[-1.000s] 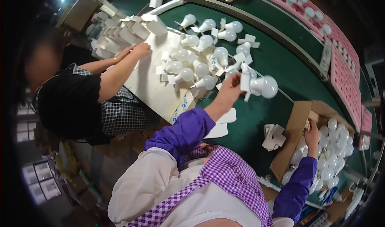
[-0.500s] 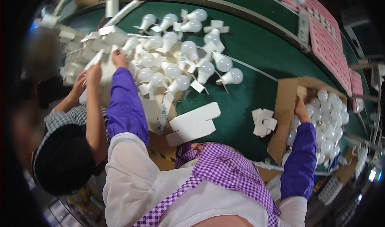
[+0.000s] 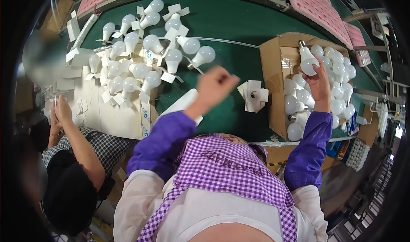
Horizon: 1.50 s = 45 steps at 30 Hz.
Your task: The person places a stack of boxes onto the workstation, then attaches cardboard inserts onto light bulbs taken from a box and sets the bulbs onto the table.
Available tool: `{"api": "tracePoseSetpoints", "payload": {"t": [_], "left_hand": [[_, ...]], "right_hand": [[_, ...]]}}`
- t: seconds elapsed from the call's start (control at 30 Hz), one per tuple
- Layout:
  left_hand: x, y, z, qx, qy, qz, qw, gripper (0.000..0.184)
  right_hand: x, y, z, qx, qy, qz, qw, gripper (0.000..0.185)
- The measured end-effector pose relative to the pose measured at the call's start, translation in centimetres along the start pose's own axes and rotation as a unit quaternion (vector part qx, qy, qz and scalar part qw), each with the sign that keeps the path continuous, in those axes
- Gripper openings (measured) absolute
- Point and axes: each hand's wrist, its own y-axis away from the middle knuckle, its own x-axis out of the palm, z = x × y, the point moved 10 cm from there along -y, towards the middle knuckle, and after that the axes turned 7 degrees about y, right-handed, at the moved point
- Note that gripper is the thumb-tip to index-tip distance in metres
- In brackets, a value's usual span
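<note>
My right hand (image 3: 319, 84) grips a light bulb (image 3: 308, 60) by its round white globe, with the metal screw base pointing up, above an open carton (image 3: 270, 67) of loose bulbs. Over the green table, my left hand (image 3: 215, 89) is blurred, its fingers partly bent and apart, with nothing visible in them. Just right of it lies a small stack of white card inserts (image 3: 262, 96) with a hole in the middle. Partly hidden behind my left forearm is a flat white card piece (image 3: 179, 103).
Several bulbs in folded white card inserts (image 3: 174, 60) crowd the left of the green table (image 3: 235, 54), some on a pale board (image 3: 124, 120). At left, a co-worker's hands (image 3: 62, 109) are close together. Pink perforated trays (image 3: 318, 7) line the back.
My left hand has left the co-worker's side and swung right, towards the card inserts. My right hand has lifted a bulb from the carton. The head view has shifted.
</note>
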Motion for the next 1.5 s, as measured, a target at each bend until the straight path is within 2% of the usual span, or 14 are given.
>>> {"api": "tracePoseSetpoints", "payload": {"t": [0.03, 0.1, 0.3, 0.37, 0.5, 0.63, 0.73, 0.87, 0.9, 1.03, 1.13, 1.23, 1.43, 1.5], "left_hand": [[4.8, 0.7, 0.5, 0.024, 0.062, 0.035, 0.997, 0.030], [11.9, 1.6, 2.0, -0.023, -0.066, 0.144, 0.987, 0.048], [15.6, 1.0, 2.7, -0.028, -0.164, 0.143, 0.976, 0.048], [15.5, 1.1, 2.8, -0.044, -0.141, 0.156, 0.977, 0.039], [13.2, 1.3, 4.9, -0.008, 0.081, 0.098, 0.992, 0.016], [9.2, 3.1, 3.1, -0.147, 0.244, 0.153, 0.946, 0.025], [7.2, 4.5, -1.0, -0.151, 0.422, 0.175, 0.877, 0.029], [5.0, 4.9, -1.9, -0.134, 0.466, 0.203, 0.851, 0.031], [4.8, 4.9, -1.7, -0.133, 0.468, 0.220, 0.845, 0.023], [2.9, 5.1, -3.6, -0.002, 0.278, 0.210, 0.938, 0.012], [2.6, 5.2, -3.6, -0.043, 0.292, 0.159, 0.942, 0.008], [2.2, 4.8, -3.4, -0.034, 0.277, 0.122, 0.953, 0.013], [3.3, 4.9, -1.8, -0.076, 0.263, 0.137, 0.952, 0.011], [4.2, 5.2, -1.1, -0.128, 0.331, 0.175, 0.919, 0.012]], "right_hand": [[0.2, 1.1, 0.6, -0.019, -0.026, 0.008, 0.999, 0.048], [0.7, 3.2, 1.6, -0.051, -0.055, 0.020, 0.997, 0.051], [0.3, 8.0, 1.6, -0.083, -0.059, 0.034, 0.994, 0.055], [0.4, 9.1, 1.3, -0.077, -0.069, 0.038, 0.994, 0.053], [0.6, 10.6, -0.5, -0.048, -0.009, -0.003, 0.999, 0.047], [4.1, 11.5, -1.8, 0.018, 0.116, 0.064, 0.991, 0.041], [7.0, 11.3, -3.2, 0.065, 0.122, 0.115, 0.984, 0.043], [9.7, 10.7, -2.6, 0.038, 0.044, 0.154, 0.986, 0.044], [10.2, 10.7, -2.7, 0.035, 0.040, 0.164, 0.985, 0.044], [10.8, 10.1, -3.3, 0.027, 0.106, 0.185, 0.977, 0.045], [11.2, 10.1, -3.3, 0.020, 0.131, 0.188, 0.973, 0.048], [11.1, 10.2, -3.3, 0.020, 0.058, 0.155, 0.986, 0.049], [10.5, 10.5, -4.7, 0.052, -0.038, 0.167, 0.984, 0.050], [10.5, 10.7, -5.0, 0.055, -0.050, 0.178, 0.981, 0.051]]}}
